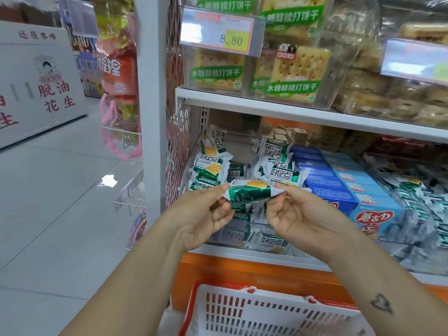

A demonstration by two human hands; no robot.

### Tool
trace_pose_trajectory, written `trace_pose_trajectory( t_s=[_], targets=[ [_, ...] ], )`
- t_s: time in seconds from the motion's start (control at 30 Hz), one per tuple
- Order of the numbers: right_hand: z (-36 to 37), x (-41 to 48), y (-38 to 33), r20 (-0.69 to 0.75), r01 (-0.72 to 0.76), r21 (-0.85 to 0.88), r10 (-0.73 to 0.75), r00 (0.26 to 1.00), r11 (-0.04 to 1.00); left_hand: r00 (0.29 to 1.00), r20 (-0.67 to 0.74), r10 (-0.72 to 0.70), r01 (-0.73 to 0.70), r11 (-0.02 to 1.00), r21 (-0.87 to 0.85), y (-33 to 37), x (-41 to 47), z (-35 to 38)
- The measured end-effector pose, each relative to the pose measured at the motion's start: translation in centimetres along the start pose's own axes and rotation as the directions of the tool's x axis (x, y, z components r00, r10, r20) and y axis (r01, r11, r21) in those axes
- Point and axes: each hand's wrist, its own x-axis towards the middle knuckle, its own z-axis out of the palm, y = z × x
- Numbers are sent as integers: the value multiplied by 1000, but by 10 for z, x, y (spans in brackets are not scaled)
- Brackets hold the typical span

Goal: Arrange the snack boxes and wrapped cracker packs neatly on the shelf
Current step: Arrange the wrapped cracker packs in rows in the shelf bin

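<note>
Nearest the camera, at the bottom edge of the head view, stands a white slotted basket (242, 309) with a red rim; what it holds cannot be made out. Both bare forearms reach over it toward the lower shelf. A small heart tattoo (381, 303) marks the right forearm.

The left hand (203, 214) pinches the left crimped end of a green-and-white cracker pack (249, 191), thumb on top and fingers curled closely beneath. The right hand (298, 214) pinches the pack's right end between thumb and forefinger, with the other fingers loosely curled below. The pack lies level between the hands, in the air just in front of the lower shelf.

Behind and under it, a clear bin (232, 241) on the lower shelf holds more packs of the same kind in two loose heaps, a left heap (213, 166) and a right heap (278, 156), lying at mixed angles. Just right of them sit rows of dark blue boxes (327, 180), then light blue boxes (378, 209) side by side. Further right, another bin holds silvery green packs (417, 197) in a jumble.

On the upper shelf (242, 101), clear tubs (298, 73) hold green-labelled soda crackers, with a price tag (223, 32) reading 8.80 in front.
</note>
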Motion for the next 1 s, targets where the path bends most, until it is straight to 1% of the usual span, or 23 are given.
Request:
trace_pose_trajectory(
  t_s=[0.07, 0.13, 0.2, 0.27, 0.3, 0.33, 0.4, 0.43, 0.47, 0.5, 0.53, 0.57, 0.6, 0.63, 0.67, 0.7, 0.77, 0.8, 0.87, 1.0],
  targets=[
    [-3, 1, -1, -2, -1, -9, 1, 1000, 1000, 1000, 3, 3, -3, 1000, 8, 0, 0, 0],
    [-5, 4, -2, 15, 25, -88, -23, 1000, 996, 1000, 11, 25, -25, 999, 43, 1, 1, -1],
    [-9, 7, -6, 68, 116, -257, -102, 992, 959, 997, 38, 70, -75, 989, 127, 3, 1, -4],
    [-10, 7, -14, 144, 236, -446, -191, 971, 863, 989, 73, 129, -144, 954, 264, 5, 1, -9],
    [-10, 5, -19, 188, 290, -539, -223, 957, 791, 983, 81, 166, -184, 922, 340, 6, 1, -11],
    [-10, 2, -23, 232, 339, -639, -247, 941, 690, 972, 85, 220, -235, 877, 419, 6, 2, -13],
    [-8, -4, -28, 287, 406, -824, -327, 901, 395, 928, 90, 362, -346, 746, 569, 5, 3, -15],
    [-7, -6, -29, 307, 420, -866, -377, 874, 271, 901, 97, 422, -393, 702, 594, 5, 2, -14],
    [-7, -6, -29, 322, 435, -875, -415, 851, 212, 881, 103, 461, -430, 695, 576, 4, 2, -12],
    [-7, -6, -28, 331, 456, -862, -433, 839, 223, 874, 109, 473, -454, 718, 528, 3, 0, -9],
    [-7, -5, -25, 327, 476, -827, -433, 840, 300, 876, 115, 469, -464, 750, 471, 2, -1, -7],
    [-6, -5, -23, 313, 482, -781, -417, 853, 398, 880, 116, 461, -463, 777, 427, 1, -2, -4],
    [-6, -5, -21, 302, 478, -739, -400, 865, 474, 882, 113, 457, -461, 791, 402, 0, -2, -2],
    [-5, -6, -20, 296, 473, -709, -389, 872, 522, 884, 118, 452, -461, 802, 380, 0, -3, -1],
    [-5, -6, -19, 297, 478, -698, -392, 871, 533, 889, 127, 441, -456, 817, 353, -1, -4, 0],
    [-7, -5, -17, 303, 490, -721, -414, 858, 490, 889, 135, 437, -456, 820, 346, -1, -4, 1],
    [-9, -5, -13, 323, 510, -797, -484, 813, 324, 870, 146, 471, -484, 756, 440, -3, -6, 2],
    [-10, -5, -11, 332, 526, -800, -518, 788, 288, 855, 155, 496, -504, 721, 476, -6, -7, 3],
    [-10, -4, -7, 352, 579, -750, -548, 759, 320, 838, 173, 517, -533, 710, 461, -9, -8, 6],
    [-11, -3, -2, 412, 627, -670, -504, 759, 397, 824, 193, 534, -561, 714, 419, -9, -4, 3]
  ],
)
